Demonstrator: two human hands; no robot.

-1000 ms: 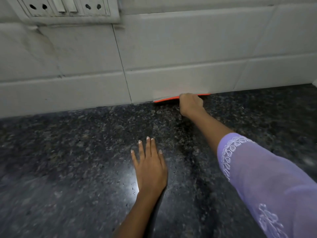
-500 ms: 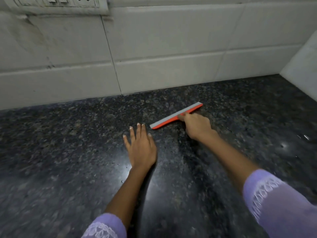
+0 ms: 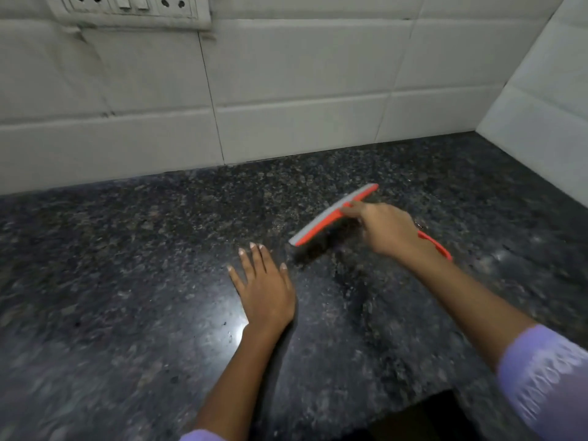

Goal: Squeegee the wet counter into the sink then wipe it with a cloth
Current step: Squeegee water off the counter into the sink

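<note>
Squeegee blade set diagonally, right hand behind it

The right hand [image 3: 386, 229] curls round the squeegee [image 3: 334, 214] at right of centre; its blade runs from lower left to upper right on the counter [image 3: 127, 281]. The left hand [image 3: 264, 288] lies flat, fingers straight, just beside the blade's lower-left end. No sink or cloth shows.

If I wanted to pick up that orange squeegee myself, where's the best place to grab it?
Take the squeegee by its orange handle, coming from the near side, behind the blade. The handle runs back from the middle of the long blade, so a grip there, like the right hand has, should steer both ends evenly.
</note>
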